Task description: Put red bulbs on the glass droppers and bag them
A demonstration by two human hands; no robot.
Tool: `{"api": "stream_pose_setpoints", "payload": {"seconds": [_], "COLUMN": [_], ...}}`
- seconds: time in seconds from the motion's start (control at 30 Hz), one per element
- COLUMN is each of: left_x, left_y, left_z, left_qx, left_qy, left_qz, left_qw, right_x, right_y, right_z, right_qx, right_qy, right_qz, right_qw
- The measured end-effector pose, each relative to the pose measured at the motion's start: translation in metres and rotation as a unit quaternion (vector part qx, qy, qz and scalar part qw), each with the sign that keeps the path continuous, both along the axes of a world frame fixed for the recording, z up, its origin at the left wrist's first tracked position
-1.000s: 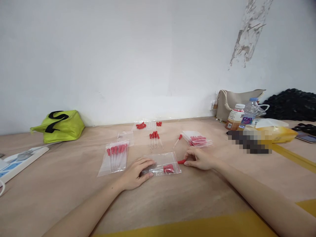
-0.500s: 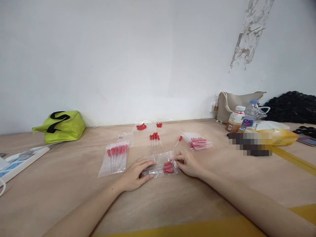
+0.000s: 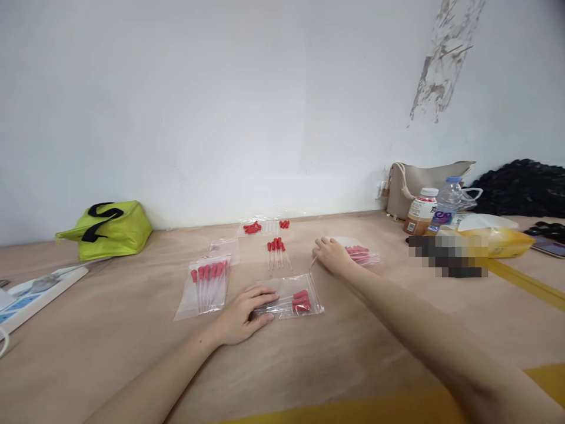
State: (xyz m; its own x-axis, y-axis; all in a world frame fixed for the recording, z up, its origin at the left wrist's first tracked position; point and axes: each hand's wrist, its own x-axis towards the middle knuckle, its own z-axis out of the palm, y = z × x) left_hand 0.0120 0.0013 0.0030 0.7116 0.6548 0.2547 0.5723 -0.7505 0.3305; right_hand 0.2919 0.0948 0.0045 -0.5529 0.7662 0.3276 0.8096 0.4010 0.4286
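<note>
A clear zip bag lies in front of me, holding several droppers with red rubber bulbs at its right end. My left hand rests at the bag's left end and holds it, fingers along the top and thumb at the lower edge. Farther right, my right hand is curled over a single dropper; its bulb is hidden under the fingers and only the thin tip shows. Several loose droppers lie side by side beyond the bag.
A filled bag of droppers lies left, a stack of filled bags right. Loose red bulbs sit on plastic near the wall. Bottles, a yellow tissue pack, a green bag and a power strip stand around.
My right hand has let go of the zip bag's right end and moved forward onto the single dropper. The left hand stays on the bag.
</note>
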Motion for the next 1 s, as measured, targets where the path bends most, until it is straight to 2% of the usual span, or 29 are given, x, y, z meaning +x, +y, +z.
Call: {"api": "stream_pose_setpoints", "payload": {"seconds": [0.13, 0.27, 0.4, 0.5, 0.57, 0.67, 0.8, 1.0], "left_x": [0.0, 0.0, 0.0, 0.0, 0.0, -0.001, -0.001, 0.0], "left_y": [0.0, -0.001, -0.001, -0.001, 0.0, 0.0, -0.001, -0.001], "left_z": [0.0, 0.0, 0.001, 0.0, -0.001, -0.002, -0.001, 0.0], "left_qx": [0.004, 0.0, 0.0, 0.0, 0.0, -0.003, -0.009, -0.01], "left_qy": [-0.009, -0.012, -0.011, -0.01, -0.008, -0.006, 0.0, 0.0], "left_qz": [-0.004, -0.004, -0.002, -0.001, 0.002, 0.007, 0.007, 0.006], "left_qw": [1.0, 1.0, 1.0, 1.0, 1.0, 1.0, 1.0, 1.0], "right_x": [-0.008, -0.001, 0.014, 0.027, 0.036, 0.049, 0.061, 0.054], "right_y": [0.013, 0.008, -0.005, -0.022, -0.035, -0.052, -0.06, -0.061], "right_z": [0.0, 0.001, 0.004, 0.005, 0.005, 0.001, -0.007, -0.008], "right_qx": [-0.012, -0.011, -0.035, -0.032, -0.041, -0.105, -0.179, -0.187], "right_qy": [-0.041, -0.035, 0.028, 0.128, 0.203, 0.284, 0.298, 0.286], "right_qz": [0.057, 0.124, 0.131, 0.129, 0.121, 0.135, 0.14, 0.122], "right_qw": [0.997, 0.992, 0.99, 0.983, 0.971, 0.943, 0.927, 0.932]}}
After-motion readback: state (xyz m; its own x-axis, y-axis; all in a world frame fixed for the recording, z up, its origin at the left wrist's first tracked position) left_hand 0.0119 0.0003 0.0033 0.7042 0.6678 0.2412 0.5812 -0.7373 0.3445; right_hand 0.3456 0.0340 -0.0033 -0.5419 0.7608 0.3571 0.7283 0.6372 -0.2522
